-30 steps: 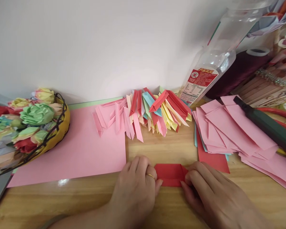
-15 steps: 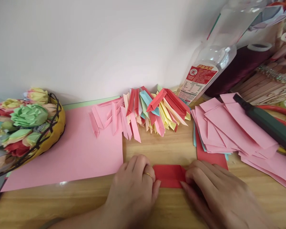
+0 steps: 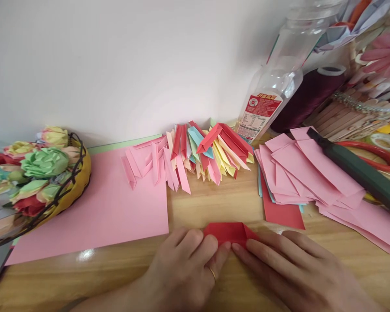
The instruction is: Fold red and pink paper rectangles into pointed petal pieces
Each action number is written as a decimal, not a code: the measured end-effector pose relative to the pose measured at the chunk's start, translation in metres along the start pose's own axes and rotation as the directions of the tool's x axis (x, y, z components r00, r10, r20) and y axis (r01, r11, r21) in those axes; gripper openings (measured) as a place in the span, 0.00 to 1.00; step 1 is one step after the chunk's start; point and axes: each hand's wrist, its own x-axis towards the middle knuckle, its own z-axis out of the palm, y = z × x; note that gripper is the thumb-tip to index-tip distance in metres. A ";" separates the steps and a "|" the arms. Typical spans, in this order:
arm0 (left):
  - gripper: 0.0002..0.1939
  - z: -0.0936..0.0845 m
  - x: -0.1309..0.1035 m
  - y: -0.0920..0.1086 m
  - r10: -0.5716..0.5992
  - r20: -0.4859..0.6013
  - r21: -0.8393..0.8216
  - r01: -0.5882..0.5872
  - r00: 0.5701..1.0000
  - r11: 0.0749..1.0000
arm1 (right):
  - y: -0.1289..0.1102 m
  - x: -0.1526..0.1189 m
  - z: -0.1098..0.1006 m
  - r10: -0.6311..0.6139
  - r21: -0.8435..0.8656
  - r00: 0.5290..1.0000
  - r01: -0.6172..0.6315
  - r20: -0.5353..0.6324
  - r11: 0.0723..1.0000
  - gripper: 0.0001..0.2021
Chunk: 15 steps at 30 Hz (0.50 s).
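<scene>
A red paper strip [image 3: 229, 232] with folded-in corners lies on the wooden table between my two hands. My left hand [image 3: 188, 264] grips its left end, fingers curled and thumb at the lower edge. At the right end, my right hand [image 3: 289, 264] holds the strip between thumb and fingers, thumb tip close to the left thumb. The fingers cover both ends and part of the front edge. Behind the strip stands a row of folded paper pieces [image 3: 211, 151] in red, pink, yellow and blue. To the right lie loose pink paper rectangles [image 3: 305, 173] over a red sheet [image 3: 281, 210].
A yellow basket [image 3: 81, 173] of paper flowers stands left, beside a large pink sheet [image 3: 117, 212]. Against the wall are a clear bottle [image 3: 263, 104] and a dark thread spool [image 3: 295, 104]. A dark green tool [image 3: 357, 169] and red-handled scissors [image 3: 386, 161] lie right.
Both thumbs have come closer together at the strip's front edge. The strip's left corner now shows a slant, and its front edge appears raised. The view has shifted slightly right.
</scene>
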 end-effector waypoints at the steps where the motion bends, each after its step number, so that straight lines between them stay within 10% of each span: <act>1: 0.10 -0.002 0.000 0.000 0.036 0.016 0.003 -0.036 0.999 0.999 | 0.000 0.001 -0.001 -0.007 0.000 1.000 0.007 -0.001 1.000 0.22; 15: 0.18 -0.010 -0.023 0.019 0.089 0.052 0.255 -0.099 0.995 0.962 | 0.009 0.011 -0.019 -0.055 0.037 0.998 0.054 0.028 0.998 0.21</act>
